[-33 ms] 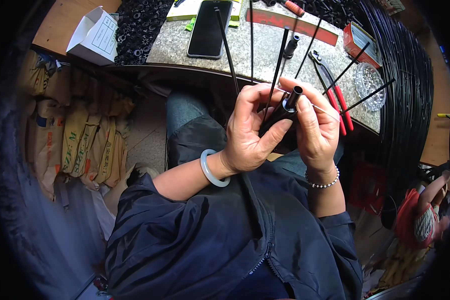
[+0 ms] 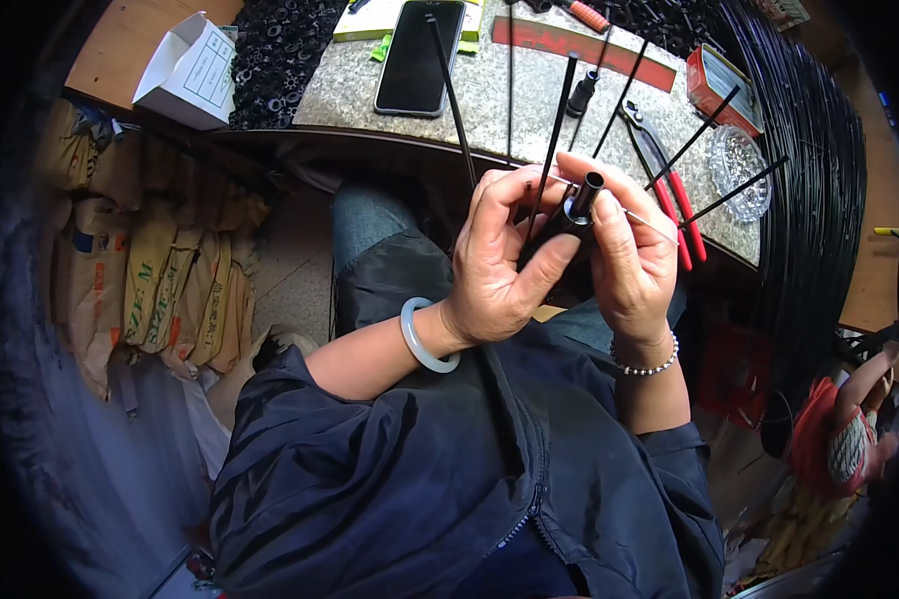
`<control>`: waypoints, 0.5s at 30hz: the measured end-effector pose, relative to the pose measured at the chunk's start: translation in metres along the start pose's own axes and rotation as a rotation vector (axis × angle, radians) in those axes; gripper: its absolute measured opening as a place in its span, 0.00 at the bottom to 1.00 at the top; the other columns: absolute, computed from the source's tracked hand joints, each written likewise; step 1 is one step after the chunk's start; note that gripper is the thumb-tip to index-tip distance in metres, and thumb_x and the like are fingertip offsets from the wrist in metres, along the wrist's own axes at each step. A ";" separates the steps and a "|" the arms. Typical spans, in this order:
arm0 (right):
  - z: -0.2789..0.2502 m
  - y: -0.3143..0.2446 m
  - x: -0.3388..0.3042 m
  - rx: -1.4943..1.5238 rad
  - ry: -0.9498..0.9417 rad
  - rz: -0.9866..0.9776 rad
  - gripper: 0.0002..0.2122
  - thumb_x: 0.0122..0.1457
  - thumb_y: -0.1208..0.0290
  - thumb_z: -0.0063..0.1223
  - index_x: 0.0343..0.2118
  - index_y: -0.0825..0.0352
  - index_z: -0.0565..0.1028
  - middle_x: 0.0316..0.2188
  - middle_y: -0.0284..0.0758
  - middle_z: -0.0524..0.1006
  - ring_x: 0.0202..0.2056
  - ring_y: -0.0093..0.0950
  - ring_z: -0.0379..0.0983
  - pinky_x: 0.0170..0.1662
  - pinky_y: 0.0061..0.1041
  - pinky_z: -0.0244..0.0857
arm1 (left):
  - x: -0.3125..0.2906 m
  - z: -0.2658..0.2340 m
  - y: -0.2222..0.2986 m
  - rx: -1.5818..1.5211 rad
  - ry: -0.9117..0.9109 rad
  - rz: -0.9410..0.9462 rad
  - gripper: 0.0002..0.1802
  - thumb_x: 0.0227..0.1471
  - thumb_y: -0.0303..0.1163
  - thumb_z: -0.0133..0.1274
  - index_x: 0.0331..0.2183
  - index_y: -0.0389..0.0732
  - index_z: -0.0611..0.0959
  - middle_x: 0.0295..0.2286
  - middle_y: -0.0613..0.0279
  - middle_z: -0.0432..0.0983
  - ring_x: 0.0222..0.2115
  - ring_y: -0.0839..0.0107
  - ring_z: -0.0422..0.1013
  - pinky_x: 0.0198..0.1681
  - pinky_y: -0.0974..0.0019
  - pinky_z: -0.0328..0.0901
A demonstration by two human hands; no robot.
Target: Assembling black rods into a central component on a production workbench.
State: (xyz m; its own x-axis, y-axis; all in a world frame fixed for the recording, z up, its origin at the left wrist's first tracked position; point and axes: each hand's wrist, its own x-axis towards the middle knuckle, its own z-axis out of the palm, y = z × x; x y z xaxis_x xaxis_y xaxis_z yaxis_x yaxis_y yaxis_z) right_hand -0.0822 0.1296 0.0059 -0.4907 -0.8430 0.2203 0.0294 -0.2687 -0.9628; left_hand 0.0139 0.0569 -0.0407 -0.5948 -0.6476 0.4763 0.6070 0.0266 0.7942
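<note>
My left hand is wrapped around what looks like an umbrella frame, a black tube with several thin black rods fanning out from it. The tube's hollow end points up between both hands, and a pale ring shows below it. My right hand is closed in a pinch against the tube's side. From its fingers a thin light wire sticks out to the right; its other end is hidden. Fingers cover where the rods meet the tube.
On the stone-topped table lie a phone, red-handled pliers, a black socket-like piece, a red metal bar and a glass dish. A bundle of black rods hangs at right. A person is at far right.
A couple of the far rods have swung slightly to the right. Both hands stay almost where they were, still gripping.
</note>
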 end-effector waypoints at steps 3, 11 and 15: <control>-0.001 0.002 0.003 -0.015 -0.017 -0.017 0.14 0.63 0.72 0.39 0.46 0.77 0.70 0.40 0.40 0.75 0.40 0.22 0.71 0.47 0.20 0.62 | -0.002 -0.006 -0.001 0.116 0.054 -0.036 0.18 0.55 0.24 0.47 0.47 0.32 0.65 0.40 0.59 0.63 0.44 0.72 0.65 0.49 0.71 0.60; -0.007 0.010 0.005 -0.117 -0.056 -0.088 0.15 0.64 0.71 0.37 0.46 0.77 0.69 0.36 0.39 0.76 0.39 0.23 0.71 0.47 0.20 0.61 | 0.000 -0.006 -0.001 0.088 0.094 -0.089 0.13 0.57 0.23 0.44 0.44 0.30 0.71 0.38 0.59 0.66 0.39 0.75 0.69 0.44 0.74 0.63; -0.004 0.009 0.005 -0.056 -0.055 -0.044 0.14 0.64 0.70 0.36 0.44 0.76 0.69 0.36 0.38 0.75 0.39 0.22 0.70 0.47 0.20 0.60 | 0.003 -0.009 -0.003 0.202 0.111 -0.012 0.12 0.55 0.21 0.45 0.43 0.30 0.74 0.35 0.60 0.70 0.37 0.75 0.70 0.41 0.75 0.64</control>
State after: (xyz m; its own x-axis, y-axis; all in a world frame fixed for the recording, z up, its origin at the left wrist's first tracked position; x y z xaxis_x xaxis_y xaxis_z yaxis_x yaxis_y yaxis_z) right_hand -0.0883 0.1247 -0.0025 -0.4416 -0.8557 0.2697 -0.0410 -0.2810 -0.9588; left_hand 0.0148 0.0484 -0.0453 -0.5331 -0.7284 0.4305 0.4756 0.1629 0.8645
